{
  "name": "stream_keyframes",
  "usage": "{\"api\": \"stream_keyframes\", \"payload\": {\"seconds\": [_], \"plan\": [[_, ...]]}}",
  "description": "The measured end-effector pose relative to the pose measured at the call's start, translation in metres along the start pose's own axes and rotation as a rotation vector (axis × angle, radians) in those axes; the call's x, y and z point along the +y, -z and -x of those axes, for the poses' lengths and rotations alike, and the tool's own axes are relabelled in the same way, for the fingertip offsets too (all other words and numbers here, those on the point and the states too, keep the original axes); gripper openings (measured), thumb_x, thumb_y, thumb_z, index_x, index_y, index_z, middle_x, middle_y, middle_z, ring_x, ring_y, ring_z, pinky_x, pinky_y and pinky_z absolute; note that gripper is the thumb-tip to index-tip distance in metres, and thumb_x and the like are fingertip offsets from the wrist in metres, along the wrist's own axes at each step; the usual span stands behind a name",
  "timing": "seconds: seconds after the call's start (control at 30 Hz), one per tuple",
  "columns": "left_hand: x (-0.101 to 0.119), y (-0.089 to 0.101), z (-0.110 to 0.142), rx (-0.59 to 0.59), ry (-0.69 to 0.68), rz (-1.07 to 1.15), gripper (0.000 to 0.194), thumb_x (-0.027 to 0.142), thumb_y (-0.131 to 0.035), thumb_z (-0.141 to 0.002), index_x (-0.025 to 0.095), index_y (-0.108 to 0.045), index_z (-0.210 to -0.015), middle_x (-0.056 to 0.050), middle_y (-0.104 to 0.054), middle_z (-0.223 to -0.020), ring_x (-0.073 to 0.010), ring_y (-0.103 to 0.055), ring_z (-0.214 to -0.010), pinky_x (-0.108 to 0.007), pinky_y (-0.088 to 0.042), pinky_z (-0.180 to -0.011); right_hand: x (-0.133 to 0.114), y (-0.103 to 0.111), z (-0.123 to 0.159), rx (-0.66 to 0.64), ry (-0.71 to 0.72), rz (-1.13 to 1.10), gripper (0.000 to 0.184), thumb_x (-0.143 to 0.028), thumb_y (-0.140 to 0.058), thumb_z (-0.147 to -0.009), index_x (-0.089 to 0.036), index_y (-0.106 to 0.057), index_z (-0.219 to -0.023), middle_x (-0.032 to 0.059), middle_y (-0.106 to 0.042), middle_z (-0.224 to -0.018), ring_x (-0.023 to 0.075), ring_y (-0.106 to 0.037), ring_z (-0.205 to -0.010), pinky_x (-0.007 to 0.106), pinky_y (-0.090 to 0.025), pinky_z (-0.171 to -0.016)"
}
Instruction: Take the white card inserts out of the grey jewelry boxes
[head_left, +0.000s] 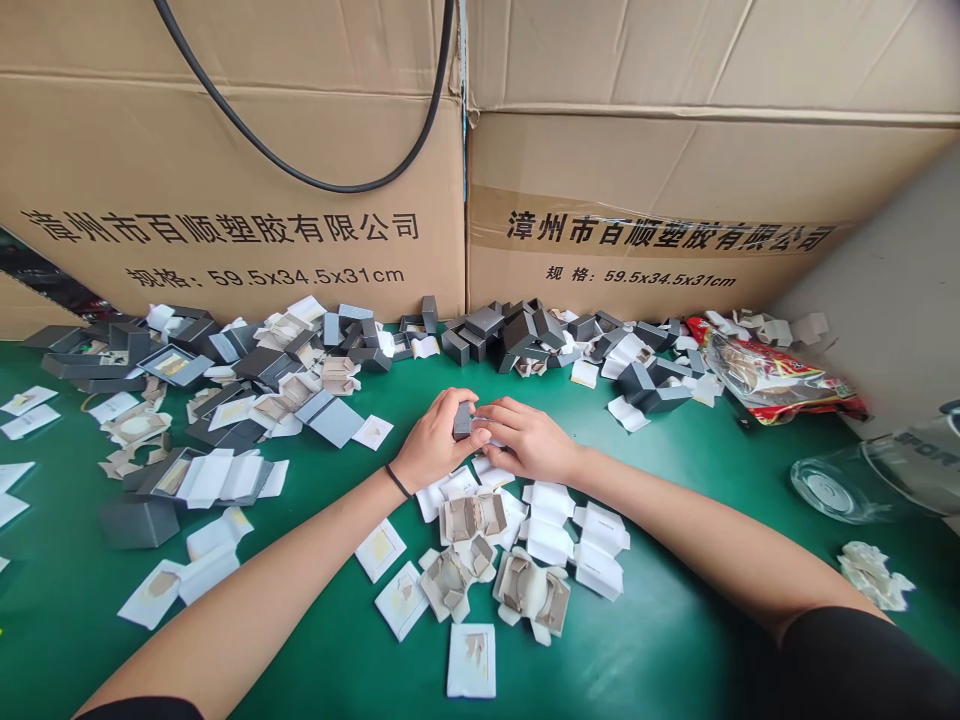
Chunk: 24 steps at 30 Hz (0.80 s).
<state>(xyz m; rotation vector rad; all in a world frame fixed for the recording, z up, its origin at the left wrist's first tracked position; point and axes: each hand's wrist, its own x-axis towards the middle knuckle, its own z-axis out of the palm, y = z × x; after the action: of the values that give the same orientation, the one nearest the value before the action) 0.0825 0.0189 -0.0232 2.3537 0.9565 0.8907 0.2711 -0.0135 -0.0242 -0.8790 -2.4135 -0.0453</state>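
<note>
Grey box [463, 422] is grasped by the left hand [435, 437] over the worktop [697, 440]; the right hand [532, 440] is curled against it, apparently for steadying, its grip hidden. Cards [550, 540] are laid at the worktop's near side.

Forearms [690, 525] angled inward, left hand [435, 445] beside right hand [531, 440], fingers [505, 414] curled

Held box [463, 421] matt cardboard; tabletop [622, 660] smooth, glossy.
</note>
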Motion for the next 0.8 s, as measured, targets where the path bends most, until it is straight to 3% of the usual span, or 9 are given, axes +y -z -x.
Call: {"api": "stream_keyframes", "payload": {"seconds": [0.43,0.63,0.8], "plan": [[0.0014,0.0026,-0.0019,-0.022,0.018,0.002,0.038,0.047,-0.051,-0.082,0.019,-0.043,-0.106,-0.008,-0.056,-0.103,-0.0209,-0.056,-0.095,-0.033,-0.046,-0.082,-0.0033,0.0020,0.0002,0.016,-0.038,0.009,0.020,-0.025,-0.046,-0.087,-0.018,-0.064,-0.093,0.0072,-0.063,-0.106,0.0192,-0.054,-0.089,0.032,-0.053,-0.069],[0.0004,0.0031,-0.0016,-0.052,0.039,0.014,0.039,0.048,-0.050,-0.082,0.020,-0.043,-0.107,-0.008,-0.056,-0.102,-0.0205,-0.056,-0.093,-0.033,-0.046,-0.080,-0.0020,0.0024,0.0008,-0.030,0.009,0.063,0.021,-0.026,-0.044,-0.089,-0.019,-0.063,-0.091,0.0091,-0.060,-0.105,0.0196,-0.052,-0.091,0.033,-0.051,-0.072],[0.0015,0.0040,-0.0021,-0.068,0.058,0.023,0.040,0.050,-0.048,-0.082,0.020,-0.043,-0.108,-0.007,-0.056,-0.102,-0.0203,-0.056,-0.093,-0.033,-0.046,-0.080,-0.0031,-0.0045,0.0043,-0.025,-0.066,0.031,0.023,-0.027,-0.042,-0.089,-0.017,-0.057,-0.104,0.0101,-0.058,-0.111,0.0202,-0.053,-0.092,0.035,-0.050,-0.076]]}}
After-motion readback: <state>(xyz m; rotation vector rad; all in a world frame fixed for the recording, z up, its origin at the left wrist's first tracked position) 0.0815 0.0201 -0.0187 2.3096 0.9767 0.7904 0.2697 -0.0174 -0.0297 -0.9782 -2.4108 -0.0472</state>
